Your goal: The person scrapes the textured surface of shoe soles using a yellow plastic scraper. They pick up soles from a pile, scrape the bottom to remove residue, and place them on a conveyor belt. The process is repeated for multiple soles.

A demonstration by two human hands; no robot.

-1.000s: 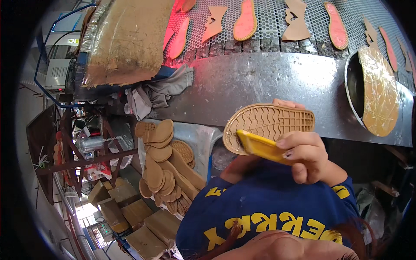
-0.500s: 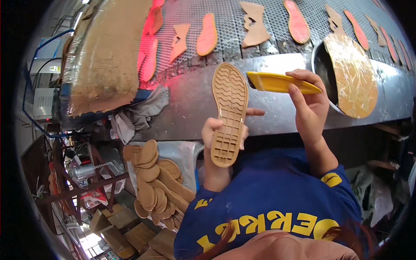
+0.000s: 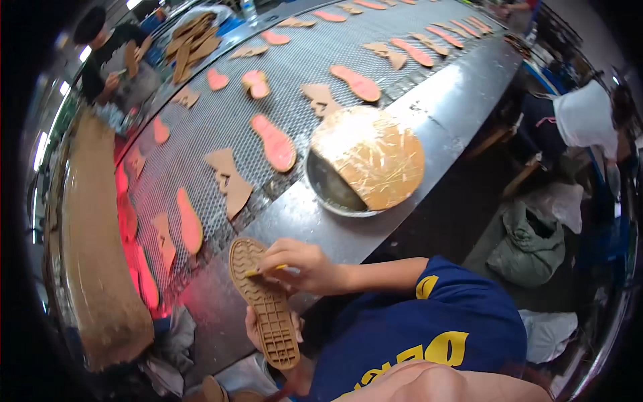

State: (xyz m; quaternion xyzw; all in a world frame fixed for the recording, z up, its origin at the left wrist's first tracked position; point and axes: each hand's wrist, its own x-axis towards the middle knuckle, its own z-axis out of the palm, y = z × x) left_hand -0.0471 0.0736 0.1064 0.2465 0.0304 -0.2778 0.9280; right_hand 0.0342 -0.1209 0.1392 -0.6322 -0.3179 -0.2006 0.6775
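Note:
A tan shoe sole stands tilted above the metal ledge, its grooved tread facing me. My left hand is closed around its heel half from behind, and the sole covers most of those fingers. Over the toe half, my right hand pinches a yellow-handled brush. Only slivers of the handle show between the fingers. The brush's tip is hidden, so I cannot tell whether it touches the sole. Beyond my right hand sits a round metal pan, partly covered by a tan, smeared board.
A mesh conveyor carries pink-lit soles and cut-out upper pieces. Along its near side runs a metal ledge. Cardboard covers the left side. Another person works at the far left; a white-sleeved person is at right.
My view has swung right. The brush has come from beside the sole to over its toe half, in my right hand. My left hand keeps hold of the sole.

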